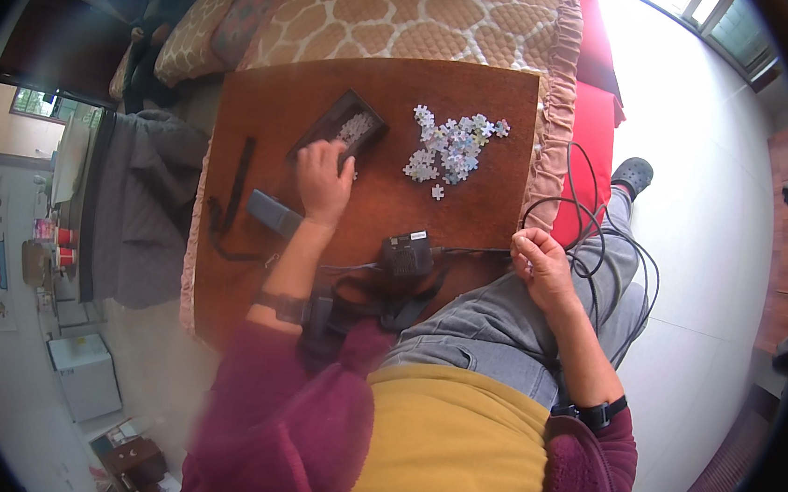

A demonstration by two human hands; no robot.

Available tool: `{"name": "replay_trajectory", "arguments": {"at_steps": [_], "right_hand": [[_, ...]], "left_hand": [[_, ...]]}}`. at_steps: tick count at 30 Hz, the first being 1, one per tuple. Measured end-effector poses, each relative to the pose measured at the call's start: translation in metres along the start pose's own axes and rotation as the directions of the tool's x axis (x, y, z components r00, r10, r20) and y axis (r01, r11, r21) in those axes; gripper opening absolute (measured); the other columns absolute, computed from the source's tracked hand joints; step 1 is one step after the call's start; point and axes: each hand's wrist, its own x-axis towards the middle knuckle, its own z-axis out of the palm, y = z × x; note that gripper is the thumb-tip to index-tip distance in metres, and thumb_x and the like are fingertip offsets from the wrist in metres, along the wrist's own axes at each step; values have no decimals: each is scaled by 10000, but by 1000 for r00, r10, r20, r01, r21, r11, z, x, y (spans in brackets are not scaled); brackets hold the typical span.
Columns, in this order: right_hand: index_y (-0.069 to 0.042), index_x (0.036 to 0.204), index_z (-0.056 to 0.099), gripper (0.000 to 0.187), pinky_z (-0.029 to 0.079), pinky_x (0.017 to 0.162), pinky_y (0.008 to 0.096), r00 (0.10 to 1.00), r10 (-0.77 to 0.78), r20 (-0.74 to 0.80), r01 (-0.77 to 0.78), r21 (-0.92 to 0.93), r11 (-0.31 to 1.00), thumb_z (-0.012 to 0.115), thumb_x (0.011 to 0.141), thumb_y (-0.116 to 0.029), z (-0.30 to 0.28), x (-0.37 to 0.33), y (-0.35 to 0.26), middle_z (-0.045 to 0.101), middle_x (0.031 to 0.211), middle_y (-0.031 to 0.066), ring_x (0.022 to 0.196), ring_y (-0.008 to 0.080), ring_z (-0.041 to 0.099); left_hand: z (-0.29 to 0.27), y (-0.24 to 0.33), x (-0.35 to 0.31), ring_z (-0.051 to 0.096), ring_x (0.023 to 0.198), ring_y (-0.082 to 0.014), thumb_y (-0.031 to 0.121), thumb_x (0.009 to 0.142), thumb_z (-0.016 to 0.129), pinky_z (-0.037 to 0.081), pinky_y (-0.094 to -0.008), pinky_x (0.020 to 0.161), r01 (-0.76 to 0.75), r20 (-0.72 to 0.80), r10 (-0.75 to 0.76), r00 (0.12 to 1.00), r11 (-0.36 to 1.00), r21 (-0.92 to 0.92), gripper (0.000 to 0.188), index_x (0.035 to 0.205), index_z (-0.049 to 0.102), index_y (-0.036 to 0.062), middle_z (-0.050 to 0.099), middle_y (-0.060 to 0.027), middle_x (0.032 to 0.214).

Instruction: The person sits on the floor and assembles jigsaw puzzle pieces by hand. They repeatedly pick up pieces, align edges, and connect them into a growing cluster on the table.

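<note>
My left hand is over the near end of a dark open box, its fingers bent down at the rim and its thumb apart from them. Small pale jigsaw pieces lie inside the far end of that box. To the right, a loose heap of white and pastel jigsaw pieces is spread on the brown table, with one single piece just nearer to me. My right hand is closed in a pinch above my leg at the table's right edge; what it holds is too small to make out.
A black power adapter with cables sits near the table's front edge. A blue-grey phone-like slab and a black strap lie at the left. Looped black cable hangs on the right. A person is at the far left.
</note>
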Motion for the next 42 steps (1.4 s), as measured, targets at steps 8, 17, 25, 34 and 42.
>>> {"name": "replay_trajectory", "arguments": {"at_steps": [8, 17, 25, 34, 42], "right_hand": [[-52, 946, 616, 94, 315, 462, 174, 1000, -1, 17, 1, -7, 1000, 648, 930, -139, 1, -2, -3, 590, 755, 9, 544, 39, 452], [-49, 943, 616, 100, 314, 456, 175, 1000, -8, 18, 7, 11, 1000, 654, 925, -140, -1, -2, -1, 593, 757, 14, 534, 41, 451], [-43, 951, 618, 102, 320, 461, 175, 999, -23, 35, 22, 11, 1000, 652, 923, -134, -1, -3, -3, 595, 772, 21, 550, 46, 461], [-46, 946, 618, 105, 326, 467, 175, 999, -20, 42, 20, 6, 1000, 656, 919, -140, -1, -4, -3, 593, 771, 16, 558, 47, 469], [-60, 950, 614, 135, 339, 484, 175, 999, -11, 48, 10, 21, 1000, 677, 909, -172, 0, -5, -4, 590, 772, 2, 584, 42, 484]], "left_hand": [[16, 12, -39, 665, 810, -399, 267, 920, 594, 539, -488, 701, 297, 411, -384, 827, 919, 261, 296, 1146, 594, 76, 689, -189, 885], [24, 11, -29, 674, 853, -391, 330, 877, 664, 531, -493, 730, 428, 442, -462, 769, 886, 181, 282, 1034, 595, 106, 697, -175, 885], [14, 6, -23, 665, 727, -300, 264, 841, 698, 512, -424, 666, 513, 483, -423, 766, 856, -63, 167, 861, 630, 113, 673, -95, 752], [-4, -13, 22, 577, 593, -156, 210, 849, 732, 481, -303, 583, 364, 10, -390, 921, 848, -385, 240, 952, 617, 27, 618, -45, 703], [9, -2, 0, 578, 1017, -301, 273, 806, 704, 470, -431, 846, 60, 198, -68, 978, 997, 48, 319, 1068, 630, 107, 655, -76, 1032]]}}
